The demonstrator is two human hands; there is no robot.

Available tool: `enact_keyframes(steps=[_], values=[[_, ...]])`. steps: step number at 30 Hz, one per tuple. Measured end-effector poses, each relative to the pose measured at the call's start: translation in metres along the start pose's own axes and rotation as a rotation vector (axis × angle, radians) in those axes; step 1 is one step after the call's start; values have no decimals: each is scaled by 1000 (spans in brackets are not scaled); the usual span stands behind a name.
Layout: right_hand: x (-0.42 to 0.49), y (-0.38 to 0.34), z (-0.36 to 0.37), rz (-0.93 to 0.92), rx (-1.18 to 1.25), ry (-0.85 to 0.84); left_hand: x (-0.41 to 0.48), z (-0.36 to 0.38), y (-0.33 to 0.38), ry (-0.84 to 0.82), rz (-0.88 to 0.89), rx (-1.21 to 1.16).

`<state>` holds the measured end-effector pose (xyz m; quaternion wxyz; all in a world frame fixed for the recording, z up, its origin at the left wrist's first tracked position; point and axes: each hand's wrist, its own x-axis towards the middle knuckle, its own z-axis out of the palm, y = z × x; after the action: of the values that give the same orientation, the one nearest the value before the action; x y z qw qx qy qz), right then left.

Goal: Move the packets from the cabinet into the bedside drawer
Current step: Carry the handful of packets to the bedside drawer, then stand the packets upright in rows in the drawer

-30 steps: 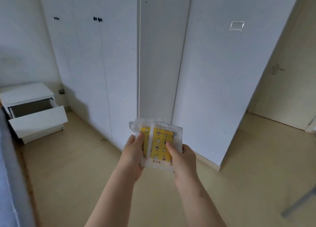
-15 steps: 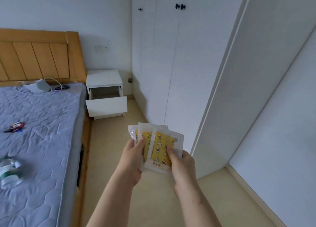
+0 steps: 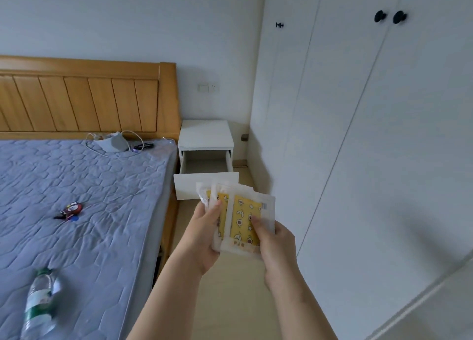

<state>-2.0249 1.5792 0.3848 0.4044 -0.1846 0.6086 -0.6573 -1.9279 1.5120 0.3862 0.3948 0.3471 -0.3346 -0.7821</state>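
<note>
A fanned stack of clear packets [image 3: 240, 217] with yellow patterned inserts sits between both hands in the middle of the view. My left hand [image 3: 204, 237] grips the stack's left edge with its thumb on top. My right hand [image 3: 275, 245] holds the right side, thumb pressed on the front packet. Beyond the packets stands the white bedside table [image 3: 206, 135], its drawer [image 3: 204, 183] pulled open and looking empty inside. The white cabinet [image 3: 358, 135] with black knobs fills the right side, its doors closed.
A bed with a blue quilted mattress [image 3: 76, 199] and wooden headboard [image 3: 84, 101] lies at left. On it are a plastic bottle [image 3: 38, 301], a small red toy [image 3: 69, 210] and a grey pouch with cables [image 3: 115, 141]. A strip of beige floor [image 3: 230, 301] runs between bed and cabinet.
The view has swung left from the cabinet to the bed and bedside table, which now look closer. Both hands keep hold of the packets, which are fanned a little wider.
</note>
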Motion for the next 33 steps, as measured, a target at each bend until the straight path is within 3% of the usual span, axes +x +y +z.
enact_keyframes(steps=[12, 18, 26, 33], values=[[198, -3, 108, 48, -80, -177, 177, -38, 66, 214, 151, 40], [327, -43, 150, 56, -54, -230, 294, -23, 116, 159, 163, 1], [436, -38, 222, 110, -178, -382, 400, -59, 146, 371, 153, 52], [529, -33, 298, 143, -166, -370, 508, -106, 193, 398, 120, 89]])
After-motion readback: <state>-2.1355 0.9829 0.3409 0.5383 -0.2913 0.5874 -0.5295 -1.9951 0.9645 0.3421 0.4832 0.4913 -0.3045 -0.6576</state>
